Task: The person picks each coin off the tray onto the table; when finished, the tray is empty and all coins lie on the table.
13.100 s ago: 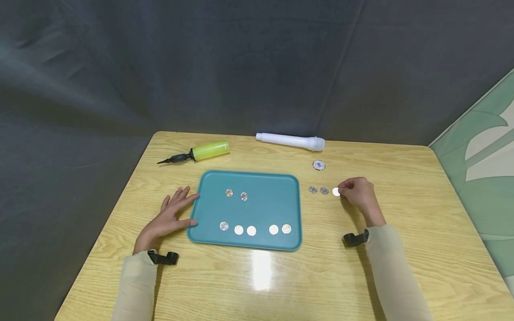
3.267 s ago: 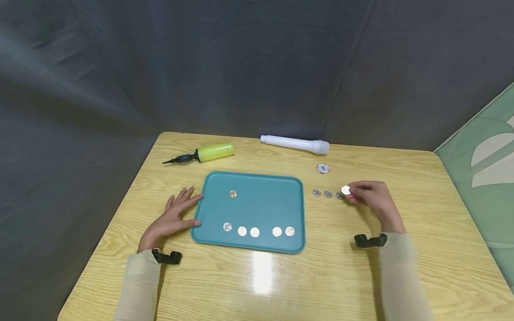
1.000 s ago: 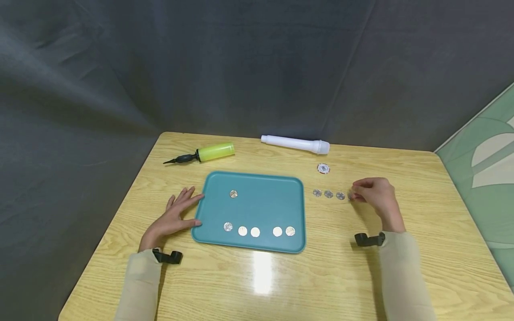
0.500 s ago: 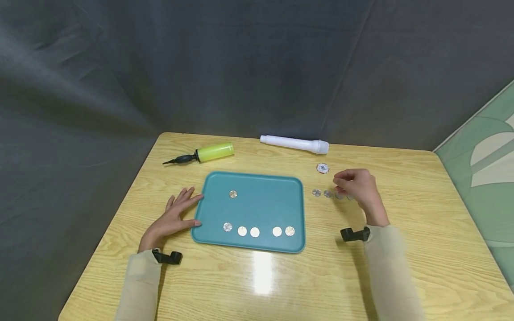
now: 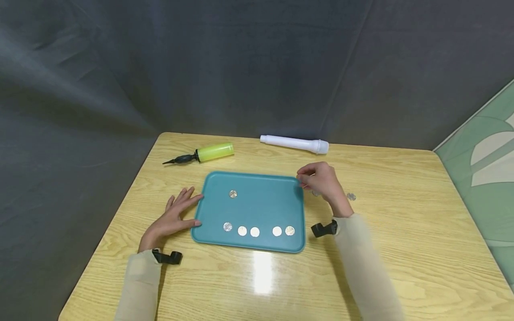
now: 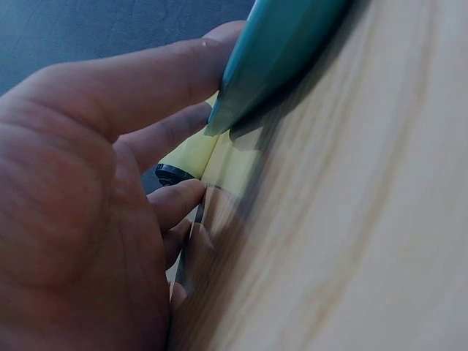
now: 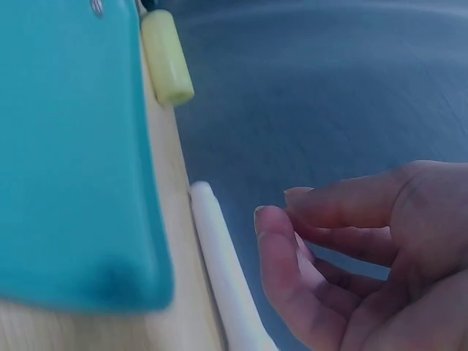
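The teal tray lies on the wooden table with several shiny coins on it. One bronze-toned coin lies alone near its far side; a silver coin and several bright coins lie along the near side. My left hand rests its straight thumb and index finger against the tray's left rim. Over the tray's right edge hovers my right hand, fingers loosely bent; nothing shows between the fingertips in the right wrist view. Right of it a silver coin lies on the table; other coins there are mostly hidden.
A yellow hand pump with a black nozzle lies behind the tray. A white toy microphone lies at the table's back edge. A dark curtain hangs behind the table.
A coin has gone from the tray's far side to the right end of the table row. My right hand let it go and moved left, covering the poker chip. The left hand stayed still.
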### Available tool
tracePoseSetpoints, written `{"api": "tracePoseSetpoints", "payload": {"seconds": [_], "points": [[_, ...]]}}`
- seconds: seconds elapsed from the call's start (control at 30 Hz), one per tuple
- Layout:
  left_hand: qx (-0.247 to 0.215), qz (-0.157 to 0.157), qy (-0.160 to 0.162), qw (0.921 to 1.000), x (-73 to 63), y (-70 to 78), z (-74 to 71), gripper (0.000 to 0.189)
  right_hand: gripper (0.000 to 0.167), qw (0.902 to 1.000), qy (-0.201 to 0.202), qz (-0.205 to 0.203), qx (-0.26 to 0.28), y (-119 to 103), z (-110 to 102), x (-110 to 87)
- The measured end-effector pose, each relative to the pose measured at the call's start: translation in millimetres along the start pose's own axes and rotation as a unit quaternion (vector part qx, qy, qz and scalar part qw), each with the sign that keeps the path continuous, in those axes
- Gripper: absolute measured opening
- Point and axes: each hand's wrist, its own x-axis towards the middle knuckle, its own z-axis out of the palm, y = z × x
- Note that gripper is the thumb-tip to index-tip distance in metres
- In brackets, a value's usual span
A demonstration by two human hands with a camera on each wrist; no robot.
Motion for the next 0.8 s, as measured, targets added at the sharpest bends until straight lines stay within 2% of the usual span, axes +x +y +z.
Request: {"api": "tracePoseSetpoints", "payload": {"seconds": [0.17, 0.5, 0.8], "points": [[0.002, 0.002, 0.004, 1.0, -0.4, -0.8, 0.5, 0.081, 0.024, 0.9996, -0.026, -0.002, 0.011, -14, 25, 8.3], [0.011, -0.002, -0.001, 0.9999, 0.1, -0.1, -0.5, 0.08, 0.017, 0.9971, -0.067, -0.035, -0.012, -35, 72, 24.1], [0.012, -0.001, 0.002, 0.9999, 1.4, -0.8, -0.2, 0.08, 0.012, 0.9938, -0.094, -0.046, -0.036, -46, 107, 32.4]]}}
